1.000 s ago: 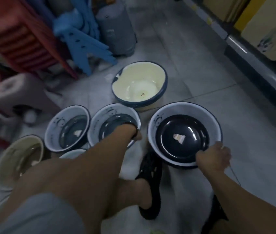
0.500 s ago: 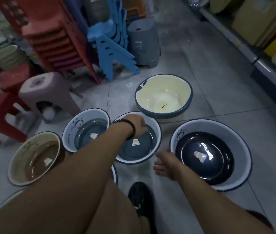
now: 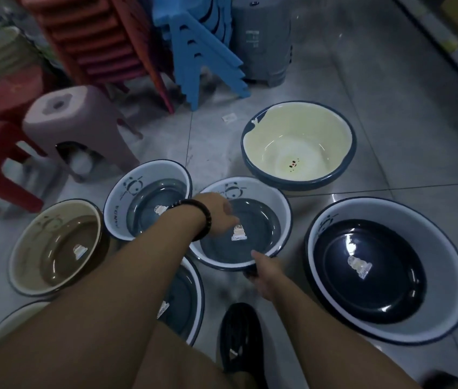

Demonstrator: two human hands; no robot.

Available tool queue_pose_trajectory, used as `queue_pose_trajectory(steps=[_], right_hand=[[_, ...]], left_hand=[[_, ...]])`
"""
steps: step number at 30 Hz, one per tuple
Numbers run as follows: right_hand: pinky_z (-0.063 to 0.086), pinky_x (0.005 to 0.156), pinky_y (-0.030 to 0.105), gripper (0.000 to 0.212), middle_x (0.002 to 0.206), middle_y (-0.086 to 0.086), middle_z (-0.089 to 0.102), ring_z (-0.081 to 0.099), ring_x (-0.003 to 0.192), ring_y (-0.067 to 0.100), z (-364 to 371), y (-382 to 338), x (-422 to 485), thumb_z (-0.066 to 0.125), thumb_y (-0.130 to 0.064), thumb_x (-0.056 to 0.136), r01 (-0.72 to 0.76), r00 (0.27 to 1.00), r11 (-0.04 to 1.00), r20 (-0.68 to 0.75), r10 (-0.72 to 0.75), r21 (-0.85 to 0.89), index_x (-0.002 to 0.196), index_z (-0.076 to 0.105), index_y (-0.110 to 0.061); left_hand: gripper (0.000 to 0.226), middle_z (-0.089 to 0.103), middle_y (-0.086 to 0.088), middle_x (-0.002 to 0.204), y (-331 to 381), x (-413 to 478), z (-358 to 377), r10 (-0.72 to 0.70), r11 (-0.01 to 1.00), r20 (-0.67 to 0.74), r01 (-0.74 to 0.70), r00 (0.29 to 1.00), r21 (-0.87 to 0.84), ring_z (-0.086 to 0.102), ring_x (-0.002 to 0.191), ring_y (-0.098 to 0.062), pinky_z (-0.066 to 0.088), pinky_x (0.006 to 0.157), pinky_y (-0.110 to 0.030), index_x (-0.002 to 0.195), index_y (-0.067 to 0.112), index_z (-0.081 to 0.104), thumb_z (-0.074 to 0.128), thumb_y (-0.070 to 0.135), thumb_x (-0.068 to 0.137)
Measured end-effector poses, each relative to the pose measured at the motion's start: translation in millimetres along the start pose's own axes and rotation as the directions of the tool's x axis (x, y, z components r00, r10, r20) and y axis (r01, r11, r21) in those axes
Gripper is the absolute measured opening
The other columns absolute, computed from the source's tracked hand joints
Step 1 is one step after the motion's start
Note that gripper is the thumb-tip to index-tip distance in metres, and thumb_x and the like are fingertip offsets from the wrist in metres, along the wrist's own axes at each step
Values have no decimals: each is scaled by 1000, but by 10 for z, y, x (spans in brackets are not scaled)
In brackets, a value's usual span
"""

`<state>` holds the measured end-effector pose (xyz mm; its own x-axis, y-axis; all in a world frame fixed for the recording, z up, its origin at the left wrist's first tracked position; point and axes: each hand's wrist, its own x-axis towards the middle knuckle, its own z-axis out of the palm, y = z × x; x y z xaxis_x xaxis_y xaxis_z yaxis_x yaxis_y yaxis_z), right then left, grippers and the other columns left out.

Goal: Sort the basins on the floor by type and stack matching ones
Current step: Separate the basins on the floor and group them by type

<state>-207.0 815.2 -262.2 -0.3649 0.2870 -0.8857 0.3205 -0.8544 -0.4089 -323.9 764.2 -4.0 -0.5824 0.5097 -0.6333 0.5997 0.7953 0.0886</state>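
- Several basins sit on the tiled floor; cream basin (image 3: 297,136) taken as landmark
- middle blue-grey basin (image 3: 258,231) is just in front of the cream basin, almost touching it
- matching blue-grey basin (image 3: 143,211) is front-left of the cream basin, brown basin (image 3: 56,248) further front-left, big navy basin (image 3: 384,276) front-right
- handling, a guess: thin plastic, light, stiff at the rolled rim, glossy inside so slippery; best held by the rim on two opposite sides
- right hand (image 3: 267,272): forearm straight, thumb on top of the middle basin's rim on the side away from the cream basin, fingers tucked under, pinching the rim
- left hand (image 3: 220,217): wrist with beaded bracelet (image 3: 204,217) crosses the rim, fingers lie inside by the sticker (image 3: 239,233); whether they hold anything I cannot tell, blurred
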Motion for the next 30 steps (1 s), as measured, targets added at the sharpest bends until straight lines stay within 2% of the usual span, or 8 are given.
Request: queue_pose_trajectory(steps=[3,7,13,17,21,24,26,30], right_hand=[[64,60,46,28,110,16,74,73,89,34,-1,-49,-202,65,-10,91,89,990,996,-110,-88,1,119,68,-9],[59,54,36,12,102,15,76,72,81,31,-94,-211,-629,63,-15,95,123,986,992,-111,-126,-33,102,71,-11],[57,53,35,14,80,15,69,66,66,30,-527,-650,-1316,66,-10,89,286,954,956,-75,-290,-68,102,70,-4],[54,66,43,19,83,22,68,66,73,33,-1101,-1022,-1679,69,-9,88,431,898,891,-33,-439,-143,103,71,3],[57,71,47,27,92,25,71,69,79,37,-1683,-1370,-1927,73,-22,95,500,854,823,-4,-520,-270,113,71,-1],[60,65,43,22,91,25,74,70,75,35,-1990,-1504,-2053,69,-14,100,584,796,792,-64,-602,-178,116,72,-1],[62,58,37,24,94,16,76,72,74,32,-2154,-1524,-2081,68,-8,99,613,768,780,-134,-626,-128,124,69,-8],[64,83,46,59,119,6,73,74,96,29,-2484,-1468,-1902,71,-4,89,590,674,731,-289,-680,-343,142,57,-26]], left_hand=[[47,59,-8,144,-153,-68,-6,-61,998,28,61,998,-20,56,128,-26,45,108,-35,138,18,64,54,46,102],[54,52,-11,150,-247,-200,-50,-106,994,35,107,994,-24,51,134,-30,42,110,-39,143,13,57,51,48,102],[84,50,-15,143,-407,-277,10,-234,958,-131,204,963,-203,52,124,-35,43,95,-43,153,15,38,64,62,88],[107,33,-20,160,-506,-281,62,-361,895,-195,281,912,-345,42,140,-41,39,113,-52,161,10,17,68,63,84],[48,67,-12,122,-285,-325,97,-252,860,-186,132,950,-493,66,102,-35,60,89,-50,126,17,61,73,40,86],[26,69,-12,111,84,-384,77,-208,843,-226,58,952,-534,68,94,-34,62,80,-48,114,17,64,70,23,90],[19,68,-16,106,371,-343,97,-222,787,-216,44,951,-616,68,88,-38,63,64,-48,111,13,64,65,15,93],[13,68,-20,104,1005,-164,253,-227,725,-170,50,959,-687,69,86,-43,62,64,-60,108,12,63,62,14,96]])
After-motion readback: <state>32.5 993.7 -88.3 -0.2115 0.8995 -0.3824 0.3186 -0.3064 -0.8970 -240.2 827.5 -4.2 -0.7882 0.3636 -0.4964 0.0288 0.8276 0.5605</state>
